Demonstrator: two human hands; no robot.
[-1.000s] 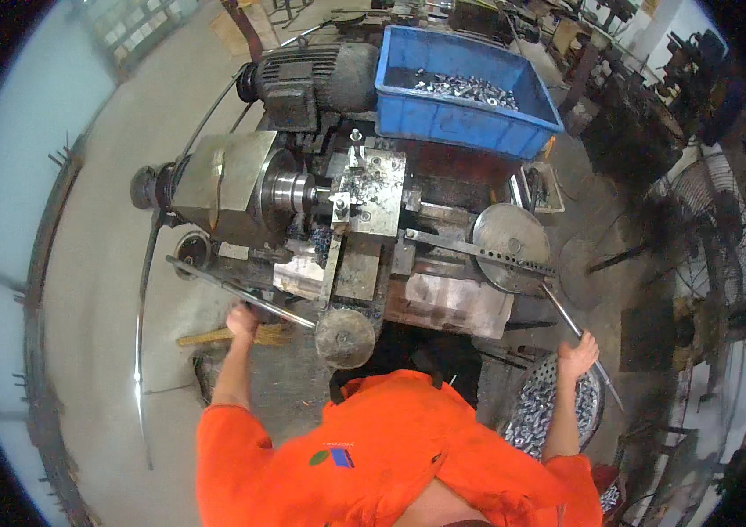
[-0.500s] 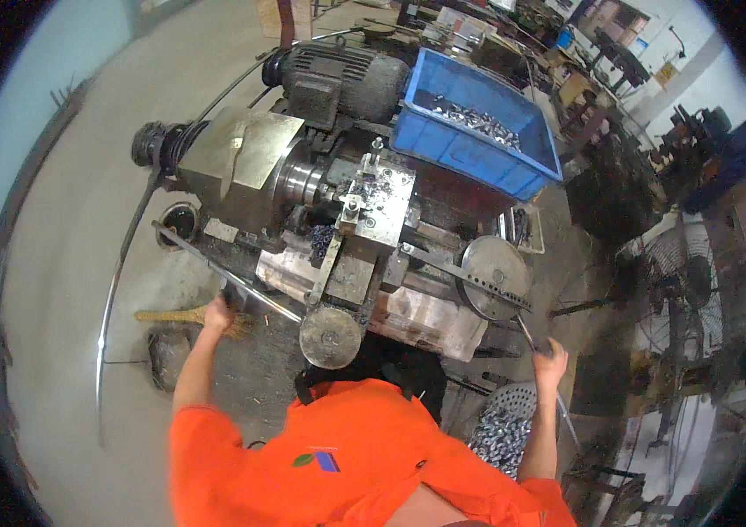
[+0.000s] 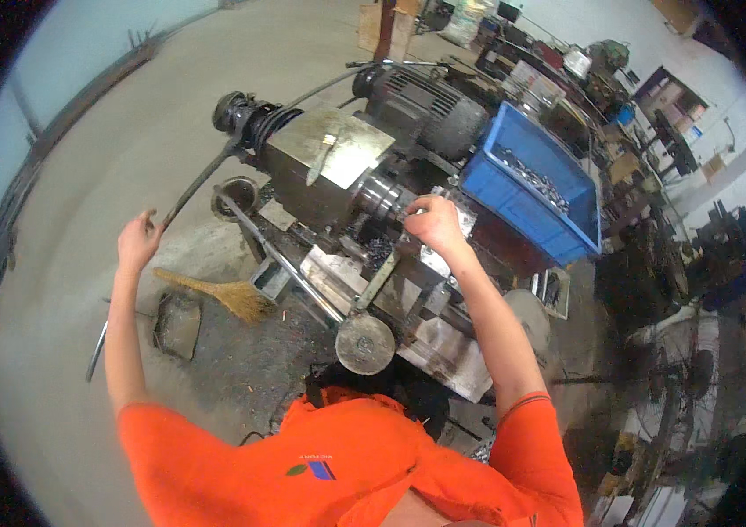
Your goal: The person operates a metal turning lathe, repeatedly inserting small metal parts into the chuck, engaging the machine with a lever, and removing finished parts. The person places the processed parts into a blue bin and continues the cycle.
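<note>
My left hand (image 3: 137, 243) is closed around a long dark bar (image 3: 197, 186) that runs out from the left end of a small lathe (image 3: 302, 189). The bar's lower end shows beyond my forearm. My right hand (image 3: 432, 227), fingers curled, is at the tool post, just right of the shiny chuck (image 3: 379, 195). Whatever its fingers hold is hidden. A brush (image 3: 322, 158) lies on the headstock's flat metal cover. Toward me are a round handwheel (image 3: 366, 343) and a slanted steel rod (image 3: 289, 268).
A blue crate (image 3: 526, 189) with small metal parts stands behind the lathe, right of the motor (image 3: 430, 105). On the floor at left lie a straw broom (image 3: 237, 297) and a dark pan (image 3: 177, 323). A fan (image 3: 680, 373) stands at right.
My right hand has moved from the lever at the right handwheel to the tool post. My left hand has gone from near the steel rod up and left to the bar. The view has shifted.
</note>
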